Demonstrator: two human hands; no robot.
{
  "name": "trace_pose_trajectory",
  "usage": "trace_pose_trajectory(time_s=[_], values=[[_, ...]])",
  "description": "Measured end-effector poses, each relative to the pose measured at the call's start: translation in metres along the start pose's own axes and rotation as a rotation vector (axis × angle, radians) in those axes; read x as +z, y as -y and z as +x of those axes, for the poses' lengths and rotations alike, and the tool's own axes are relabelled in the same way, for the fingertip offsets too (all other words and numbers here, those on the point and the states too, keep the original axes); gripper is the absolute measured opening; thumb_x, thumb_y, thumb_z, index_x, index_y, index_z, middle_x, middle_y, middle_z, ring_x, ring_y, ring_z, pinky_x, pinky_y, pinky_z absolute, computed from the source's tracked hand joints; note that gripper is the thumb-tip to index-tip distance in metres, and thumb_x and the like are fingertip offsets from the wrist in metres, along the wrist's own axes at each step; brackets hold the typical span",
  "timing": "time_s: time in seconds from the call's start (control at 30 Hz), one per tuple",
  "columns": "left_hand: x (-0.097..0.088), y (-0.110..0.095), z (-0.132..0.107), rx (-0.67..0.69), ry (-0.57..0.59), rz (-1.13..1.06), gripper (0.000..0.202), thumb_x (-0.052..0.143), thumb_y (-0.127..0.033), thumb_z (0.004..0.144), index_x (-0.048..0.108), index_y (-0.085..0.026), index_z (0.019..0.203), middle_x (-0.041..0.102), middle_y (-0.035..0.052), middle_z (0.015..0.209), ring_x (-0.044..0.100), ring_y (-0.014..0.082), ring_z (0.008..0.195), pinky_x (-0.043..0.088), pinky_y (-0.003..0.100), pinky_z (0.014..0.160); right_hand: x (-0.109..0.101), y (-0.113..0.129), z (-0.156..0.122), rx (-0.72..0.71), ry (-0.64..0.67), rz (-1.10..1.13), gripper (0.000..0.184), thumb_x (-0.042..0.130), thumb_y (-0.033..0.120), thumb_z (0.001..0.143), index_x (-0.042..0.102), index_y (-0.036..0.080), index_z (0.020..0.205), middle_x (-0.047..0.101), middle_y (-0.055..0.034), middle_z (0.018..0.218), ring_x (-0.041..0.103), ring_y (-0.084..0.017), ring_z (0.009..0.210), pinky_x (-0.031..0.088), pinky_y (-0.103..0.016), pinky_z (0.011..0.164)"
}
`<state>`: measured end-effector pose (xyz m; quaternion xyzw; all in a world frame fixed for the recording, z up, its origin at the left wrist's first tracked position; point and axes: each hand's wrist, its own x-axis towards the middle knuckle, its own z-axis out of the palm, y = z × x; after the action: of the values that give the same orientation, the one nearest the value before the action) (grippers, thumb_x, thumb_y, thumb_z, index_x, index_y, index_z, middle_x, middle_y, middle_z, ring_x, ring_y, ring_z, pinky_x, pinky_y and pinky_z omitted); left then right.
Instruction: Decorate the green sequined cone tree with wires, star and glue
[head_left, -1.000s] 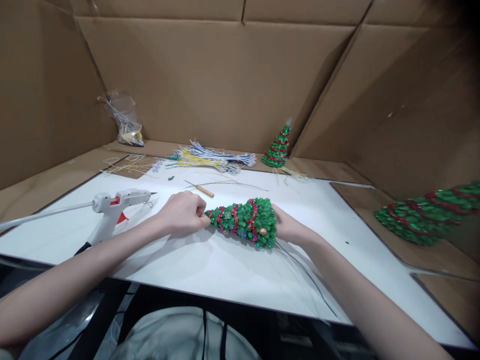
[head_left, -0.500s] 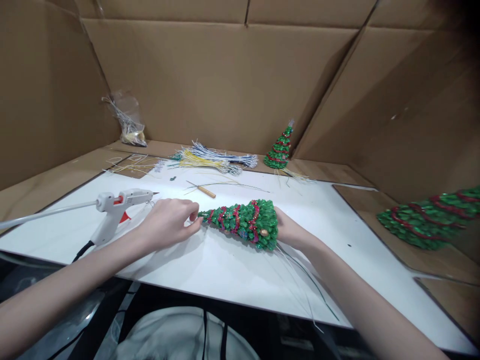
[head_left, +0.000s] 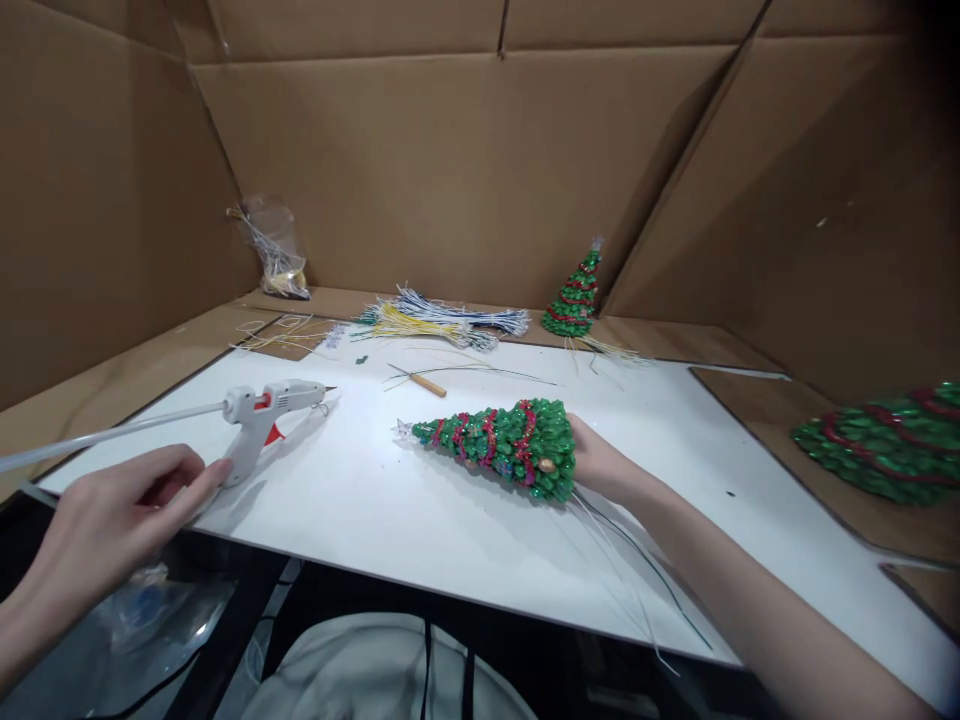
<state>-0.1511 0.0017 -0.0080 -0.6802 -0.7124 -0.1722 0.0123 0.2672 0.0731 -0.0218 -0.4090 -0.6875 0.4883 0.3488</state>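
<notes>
White board (head_left: 337, 520) lies under the tree (head_left: 502, 447), held tipped over with its point to the left; it looks light and stiff, its glossy surface perhaps slippery, the broad base the surest hold. Left of it stands the gun (head_left: 246, 430). The right hand (head_left: 594, 452) is at the base, fingers hidden, grip impossible to tell. The left hand (head_left: 139, 505) has thumb and half-curled fingers parted beside the gun's handle. The star (head_left: 403, 430) seems fragile, a poor grip.
</notes>
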Motion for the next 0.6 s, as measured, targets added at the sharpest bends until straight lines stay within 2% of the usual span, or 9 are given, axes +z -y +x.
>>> trace_pose_trajectory(time_s=[0.07, 0.17, 0.23, 0.33, 0.4, 0.47, 0.6], values=[[0.003, 0.004, 0.005, -0.073, -0.041, 0.012, 0.032, 0.045, -0.054, 0.082, 0.053, -0.023, 0.079, 0.053, -0.0041, 0.060, 0.046, 0.0150, 0.061, 0.032, 0.023, 0.058, 0.000, 0.000, 0.000, 0.005, 0.003, -0.004, 0.025, 0.075, 0.036, 0.056, 0.063, 0.017, 0.067, 0.069, -0.0038, 0.070, 0.064, -0.023, 0.070, 0.056, -0.034, 0.065], [0.009, -0.004, 0.016, -0.100, -0.015, -0.031, 0.041, 0.049, -0.058, 0.079, 0.053, -0.021, 0.096, 0.061, -0.0003, 0.084, 0.051, 0.0178, 0.072, 0.036, 0.024, 0.063, 0.001, 0.000, -0.001, 0.013, -0.001, -0.010, 0.023, 0.073, 0.033, 0.057, 0.063, 0.016, 0.069, 0.069, -0.0037, 0.072, 0.064, -0.023, 0.070, 0.055, -0.034, 0.065], [0.013, -0.013, 0.025, -0.064, 0.020, -0.026, 0.045, 0.051, -0.058, 0.078, 0.053, -0.019, 0.098, 0.061, 0.0023, 0.091, 0.052, 0.0192, 0.077, 0.038, 0.024, 0.065, 0.001, 0.000, -0.001, 0.021, -0.003, -0.007, 0.023, 0.073, 0.033, 0.057, 0.063, 0.016, 0.069, 0.069, -0.0039, 0.072, 0.064, -0.023, 0.071, 0.055, -0.034, 0.065], [0.018, -0.022, 0.037, -0.013, 0.085, -0.031, 0.045, 0.051, -0.057, 0.080, 0.057, -0.016, 0.098, 0.061, 0.0025, 0.087, 0.052, 0.0205, 0.078, 0.039, 0.025, 0.066, 0.002, 0.002, -0.002, 0.056, -0.015, 0.017, 0.025, 0.072, 0.033, 0.055, 0.064, 0.016, 0.072, 0.070, -0.0049, 0.074, 0.065, -0.026, 0.076, 0.055, -0.035, 0.065], [0.022, -0.023, 0.044, -0.025, 0.131, -0.078, 0.046, 0.050, -0.058, 0.081, 0.060, -0.016, 0.097, 0.062, 0.0034, 0.090, 0.054, 0.0224, 0.082, 0.041, 0.026, 0.069, 0.004, 0.004, -0.002, 0.084, -0.035, 0.031, 0.028, 0.072, 0.031, 0.053, 0.066, 0.016, 0.076, 0.072, -0.0056, 0.077, 0.066, -0.028, 0.079, 0.056, -0.035, 0.064], [0.026, -0.019, 0.049, -0.063, 0.176, -0.142, 0.048, 0.049, -0.058, 0.081, 0.063, -0.016, 0.100, 0.063, 0.0057, 0.101, 0.055, 0.0257, 0.090, 0.043, 0.030, 0.075, 0.005, 0.006, -0.003, 0.094, -0.059, 0.037, 0.030, 0.072, 0.029, 0.052, 0.067, 0.017, 0.079, 0.073, -0.0058, 0.080, 0.067, -0.028, 0.080, 0.056, -0.036, 0.066], [0.027, -0.015, 0.051, -0.028, 0.240, -0.293, 0.051, 0.049, -0.058, 0.081, 0.063, -0.017, 0.107, 0.064, 0.0074, 0.114, 0.056, 0.0291, 0.103, 0.042, 0.034, 0.089, 0.006, 0.005, -0.003, 0.064, -0.044, 0.043, 0.019, 0.073, 0.029, 0.053, 0.065, 0.018, 0.068, 0.072, -0.0045, 0.071, 0.067, -0.026, 0.073, 0.056, -0.034, 0.065]])
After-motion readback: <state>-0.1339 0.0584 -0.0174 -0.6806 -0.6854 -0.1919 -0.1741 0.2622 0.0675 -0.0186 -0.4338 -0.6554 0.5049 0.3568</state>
